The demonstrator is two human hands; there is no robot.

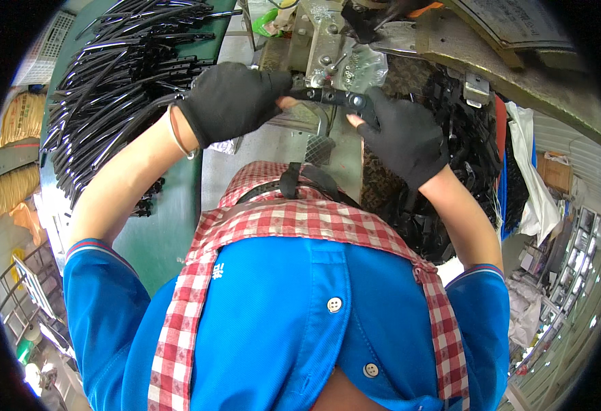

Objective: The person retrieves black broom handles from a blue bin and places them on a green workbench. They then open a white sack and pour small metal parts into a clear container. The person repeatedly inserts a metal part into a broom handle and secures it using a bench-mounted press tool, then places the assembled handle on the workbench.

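While the left hand [235, 103] and right hand [404, 133] bridge a gap, holding a black bar [324, 96], green table [176, 233] edges leftward.

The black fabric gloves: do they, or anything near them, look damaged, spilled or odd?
On the gloved left hand and gloved right hand, a bare fingertip shows; cut or worn through, I can't tell. The heap of black parts at right lies jumbled, unlike the roughly aligned glossy black rods at left.
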